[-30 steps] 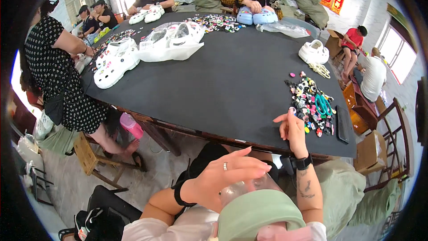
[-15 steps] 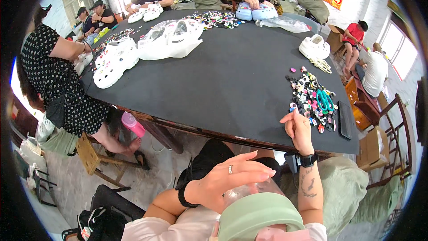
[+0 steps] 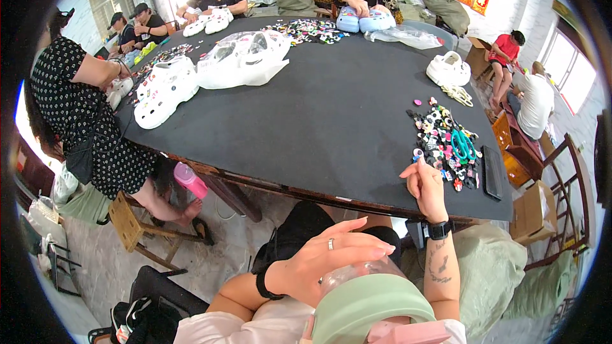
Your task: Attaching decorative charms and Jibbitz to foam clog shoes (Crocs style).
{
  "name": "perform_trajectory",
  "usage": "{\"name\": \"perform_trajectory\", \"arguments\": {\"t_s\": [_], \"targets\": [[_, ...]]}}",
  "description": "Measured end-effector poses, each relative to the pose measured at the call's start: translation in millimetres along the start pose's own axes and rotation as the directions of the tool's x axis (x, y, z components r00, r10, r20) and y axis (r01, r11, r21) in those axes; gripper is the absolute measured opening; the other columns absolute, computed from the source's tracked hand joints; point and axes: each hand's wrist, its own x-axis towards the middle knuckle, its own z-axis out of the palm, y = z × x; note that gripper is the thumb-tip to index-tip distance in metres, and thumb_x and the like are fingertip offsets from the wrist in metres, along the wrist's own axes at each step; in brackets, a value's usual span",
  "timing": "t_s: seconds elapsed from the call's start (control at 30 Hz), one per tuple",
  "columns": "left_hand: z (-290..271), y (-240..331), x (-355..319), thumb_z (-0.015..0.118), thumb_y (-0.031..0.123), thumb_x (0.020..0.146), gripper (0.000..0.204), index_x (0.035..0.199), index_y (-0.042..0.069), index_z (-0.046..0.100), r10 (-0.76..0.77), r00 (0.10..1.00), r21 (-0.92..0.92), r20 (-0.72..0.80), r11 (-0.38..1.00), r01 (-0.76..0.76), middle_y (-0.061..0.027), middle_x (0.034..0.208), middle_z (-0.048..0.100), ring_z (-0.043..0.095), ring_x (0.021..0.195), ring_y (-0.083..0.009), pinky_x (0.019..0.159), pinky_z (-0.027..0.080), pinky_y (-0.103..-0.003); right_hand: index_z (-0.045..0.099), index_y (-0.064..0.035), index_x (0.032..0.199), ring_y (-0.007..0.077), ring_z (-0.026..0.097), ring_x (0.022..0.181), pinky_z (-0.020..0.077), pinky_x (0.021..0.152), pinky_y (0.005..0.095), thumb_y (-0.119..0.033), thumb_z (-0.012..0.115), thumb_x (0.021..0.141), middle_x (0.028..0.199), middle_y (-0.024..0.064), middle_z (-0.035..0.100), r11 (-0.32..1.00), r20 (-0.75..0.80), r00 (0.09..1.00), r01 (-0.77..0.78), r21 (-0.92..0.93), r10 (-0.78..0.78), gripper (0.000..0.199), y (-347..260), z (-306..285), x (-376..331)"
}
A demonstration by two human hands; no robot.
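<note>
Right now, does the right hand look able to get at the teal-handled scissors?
Probably yes: the right hand is at the near left edge of the charm pile, and the teal-handled scissors lie on top of that pile, with nothing seen covering their handles.

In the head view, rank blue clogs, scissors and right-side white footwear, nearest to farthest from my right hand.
1. Scissors: on the charm pile, ahead and right of your right hand.
2. White footwear: farther up, table's right side.
3. Blue clogs: table's far side.
</note>
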Motion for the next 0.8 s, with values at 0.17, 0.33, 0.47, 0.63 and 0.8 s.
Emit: {"name": "perform_trajectory", "arguments": {"t_s": [0.17, 0.33, 0.47, 0.63, 0.8], "targets": [[0.0, -1.1, -0.1, 0.073, 0.004, 0.073, 0.058, 0.128, 0.002, 0.054, -0.002, 1.0, 0.012, 0.018, 1.0, 0.002, -0.0173, 0.121, 0.064, 0.064, 0.109, -0.0292, 0.107, 0.034, -0.049, 0.067, 0.0004, 0.082, 0.0043, 0.028, 0.041, 0.022, 0.043, 0.0229, -0.034, 0.038, 0.105, 0.045, -0.0039, 0.039, 1.0, -0.008, 1.0, -0.009, 0.01, 0.009, 0.051, 0.4, -0.3, -1.0], [0.5, 1.0, -0.8, 0.075, 0.009, 0.072, 0.06, 0.128, 0.002, 0.054, 0.001, 1.0, 0.002, 0.02, 1.0, -0.001, -0.017, 0.121, 0.064, 0.064, 0.109, -0.028, 0.109, 0.031, -0.049, 0.067, 0.0014, 0.081, 0.0046, 0.028, 0.041, 0.0222, 0.043, 0.0227, -0.034, 0.038, 0.105, 0.046, -0.0035, 0.039, 1.0, -0.007, 1.0, 0.005, 0.015, -0.005, 0.051, -0.2, 0.6, -1.5], [0.0, 1.6, -0.7, 0.076, 0.013, 0.072, 0.061, 0.128, 0.002, 0.053, 0.018, 0.999, 0.013, 0.035, 1.0, -0.018, -0.0172, 0.121, 0.064, 0.064, 0.109, -0.0275, 0.11, 0.03, -0.049, 0.065, 0.0022, 0.08, 0.0057, 0.029, 0.04, 0.0231, 0.042, 0.0235, -0.032, 0.035, 0.106, 0.045, -0.0029, 0.038, 1.0, -0.007, 1.0, 0.0, -0.006, 0.0, 0.052, -3.4, 2.2, -1.7], [1.0, 3.6, -1.1, 0.075, 0.014, 0.072, 0.062, 0.128, 0.001, 0.053, 0.008, 0.999, 0.011, 0.04, 1.0, -0.009, -0.0175, 0.123, 0.062, 0.063, 0.11, -0.0284, 0.11, 0.029, -0.05, 0.065, 0.0021, 0.079, 0.0056, 0.029, 0.04, 0.023, 0.043, 0.0235, -0.033, 0.036, 0.105, 0.045, -0.003, 0.038, 1.0, -0.01, 1.0, -0.001, -0.02, 0.0, 0.052, -4.1, 2.1, -2.7], [1.3, 1.1, -2.5, 0.075, 0.013, 0.073, 0.061, 0.128, 0.001, 0.053, -0.005, 0.999, -0.02, 0.039, 1.0, 0.006, -0.018, 0.123, 0.063, 0.063, 0.11, -0.03, 0.109, 0.03, -0.05, 0.065, 0.0018, 0.079, 0.0053, 0.029, 0.04, 0.0229, 0.043, 0.0234, -0.033, 0.037, 0.105, 0.045, -0.0032, 0.038, 1.0, -0.014, 1.0, -0.017, -0.017, 0.017, 0.052, -4.6, 2.8, -2.2]]}}
